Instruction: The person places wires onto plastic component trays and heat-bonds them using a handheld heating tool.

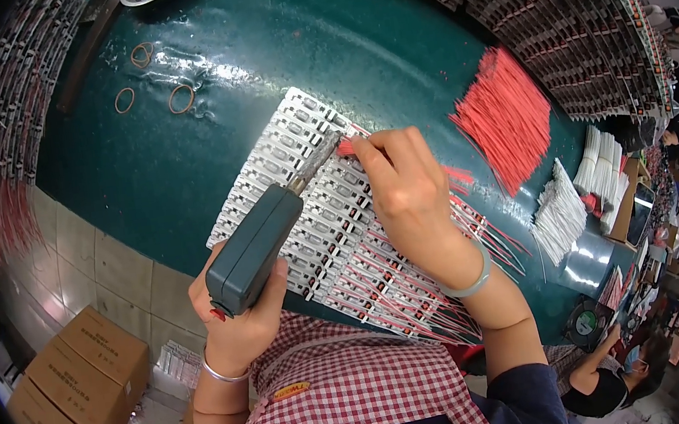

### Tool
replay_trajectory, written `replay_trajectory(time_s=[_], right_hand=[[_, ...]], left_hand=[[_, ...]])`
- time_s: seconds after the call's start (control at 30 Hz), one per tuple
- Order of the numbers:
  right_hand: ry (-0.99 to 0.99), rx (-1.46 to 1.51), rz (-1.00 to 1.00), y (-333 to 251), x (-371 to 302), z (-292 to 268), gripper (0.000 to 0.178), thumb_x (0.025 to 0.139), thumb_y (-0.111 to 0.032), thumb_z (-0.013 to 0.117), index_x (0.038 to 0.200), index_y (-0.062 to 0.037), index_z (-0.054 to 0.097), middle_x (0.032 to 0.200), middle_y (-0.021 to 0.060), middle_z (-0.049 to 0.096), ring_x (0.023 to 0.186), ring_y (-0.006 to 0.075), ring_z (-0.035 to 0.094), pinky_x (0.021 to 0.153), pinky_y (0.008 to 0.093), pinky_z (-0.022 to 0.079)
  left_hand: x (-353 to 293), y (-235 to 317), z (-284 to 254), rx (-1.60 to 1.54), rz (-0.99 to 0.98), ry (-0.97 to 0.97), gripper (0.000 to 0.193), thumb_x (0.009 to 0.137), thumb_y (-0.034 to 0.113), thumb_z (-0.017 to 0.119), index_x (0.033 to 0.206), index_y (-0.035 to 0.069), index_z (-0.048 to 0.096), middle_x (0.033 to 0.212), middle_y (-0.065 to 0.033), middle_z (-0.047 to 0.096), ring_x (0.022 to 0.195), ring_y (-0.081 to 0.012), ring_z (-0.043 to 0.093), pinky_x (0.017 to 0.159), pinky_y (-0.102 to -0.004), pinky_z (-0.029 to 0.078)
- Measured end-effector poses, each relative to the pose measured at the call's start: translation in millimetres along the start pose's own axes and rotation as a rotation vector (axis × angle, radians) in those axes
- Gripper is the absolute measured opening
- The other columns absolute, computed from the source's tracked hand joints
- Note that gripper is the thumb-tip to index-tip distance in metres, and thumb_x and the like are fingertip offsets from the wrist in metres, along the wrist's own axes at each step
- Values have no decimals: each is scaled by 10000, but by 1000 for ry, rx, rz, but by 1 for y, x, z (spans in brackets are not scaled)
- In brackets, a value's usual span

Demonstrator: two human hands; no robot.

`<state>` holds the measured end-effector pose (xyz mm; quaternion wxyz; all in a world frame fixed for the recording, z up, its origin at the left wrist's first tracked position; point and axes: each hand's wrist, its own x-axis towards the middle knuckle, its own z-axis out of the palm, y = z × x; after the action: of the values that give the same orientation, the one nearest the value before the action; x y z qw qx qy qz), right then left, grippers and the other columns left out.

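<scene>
My left hand [240,334] is wrapped round the dark green body of a soldering gun [255,248]. Its metal tip reaches up to the right, over a slab of white modules with small metal parts [265,162]. Close to that tip, my right hand [406,191] pinches the ends of a small bunch of red wires [346,147] between thumb and fingers. Red and white wires [417,287] trail from the nearer right part of the slab, partly under my right forearm. Whether the tip touches a module is too small to tell.
A large pile of red wires [506,119] lies right of the slab, with white wire bundles [560,214] beyond it. Rubber bands [181,98] rest on the green table [188,14]. Finished-looking strips hang along both sides. Cardboard boxes [82,392] stand lower left; a co-worker [602,379] sits lower right.
</scene>
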<state>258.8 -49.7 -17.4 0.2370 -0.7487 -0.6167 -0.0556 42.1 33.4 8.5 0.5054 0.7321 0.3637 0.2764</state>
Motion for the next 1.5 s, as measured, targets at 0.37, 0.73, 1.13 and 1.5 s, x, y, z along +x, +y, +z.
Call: replay_trajectory(time_s=[0.37, 0.73, 1.13, 1.5], right_hand=[[-12, -4, 3, -3, 2, -1, 288, 730, 30, 647, 1014, 71, 656, 909, 129, 569, 837, 271, 558, 643, 354, 501], [13, -6, 14, -4, 0, 1, 292, 724, 30, 649, 1014, 68, 655, 923, 131, 578, 858, 277, 566, 673, 358, 512], [28, -30, 19, -4, 0, 2, 235, 758, 19, 665, 988, 71, 664, 890, 128, 574, 827, 270, 558, 650, 362, 499], [31, -22, 8, -4, 1, 1, 220, 764, 16, 666, 978, 66, 658, 882, 129, 569, 819, 271, 555, 641, 354, 495]], left_hand=[[-14, -9, -8, 105, 2, 39, 234, 779, 7, 781, 1002, -30, 718, 883, -108, 727, 735, -173, 691, 704, -277, 541], [-12, -4, -8, 57, -12, 72, 221, 778, 39, 792, 978, -26, 726, 872, -115, 731, 701, -182, 691, 684, -277, 537], [-1, 1, -2, 12, -16, -35, 185, 782, -30, 756, 954, -52, 692, 853, -93, 677, 692, -151, 634, 631, -265, 495], [-11, -2, -5, 55, -6, 30, 196, 785, -5, 777, 964, -29, 702, 934, -107, 717, 765, -144, 676, 683, -263, 529]])
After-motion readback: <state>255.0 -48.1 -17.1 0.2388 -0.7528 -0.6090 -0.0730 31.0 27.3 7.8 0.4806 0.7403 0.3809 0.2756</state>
